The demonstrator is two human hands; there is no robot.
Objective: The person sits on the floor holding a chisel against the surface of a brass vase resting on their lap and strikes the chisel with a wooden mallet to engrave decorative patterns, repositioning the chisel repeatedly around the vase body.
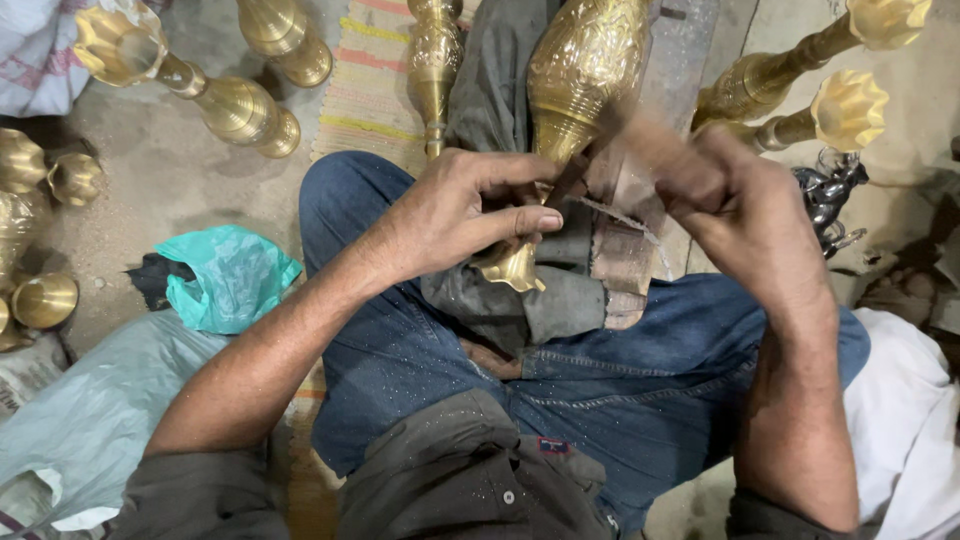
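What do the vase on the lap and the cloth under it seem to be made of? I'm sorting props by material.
The vase, steadied at its foot by the left hand, looks like polished brass: golden, shiny, with embossed patterning; plated metal can't be ruled out. The grey cloth looks like matte woven fabric, creased and soft. The right hand is blurred, so its tool's material is unclear.
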